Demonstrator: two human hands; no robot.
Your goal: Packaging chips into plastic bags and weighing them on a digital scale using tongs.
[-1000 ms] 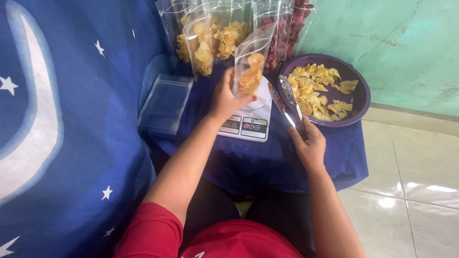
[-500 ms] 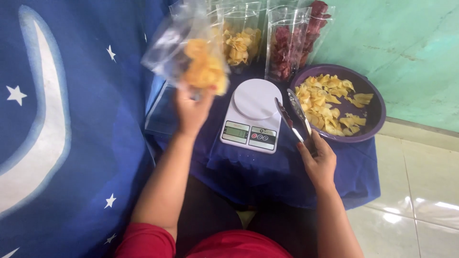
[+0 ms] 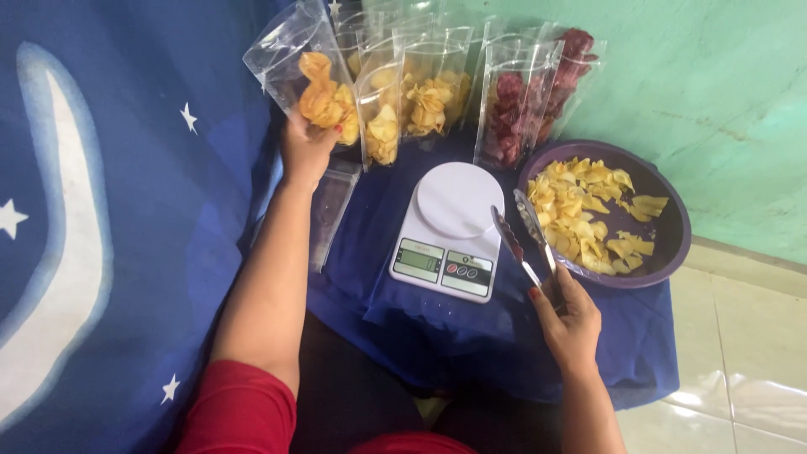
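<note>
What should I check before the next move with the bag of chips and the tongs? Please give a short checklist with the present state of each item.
1. Left hand grips the clear bag of yellow chips: ok.
2. Bag top sealed: cannot tell.
3. Room for it in the row of filled bags: cannot tell.
4. Scale platform bare: ok.
5. Right hand holds the tongs, which carry no chips: ok.
6. Purple bowl holds chips within reach of the tongs: ok.
</note>
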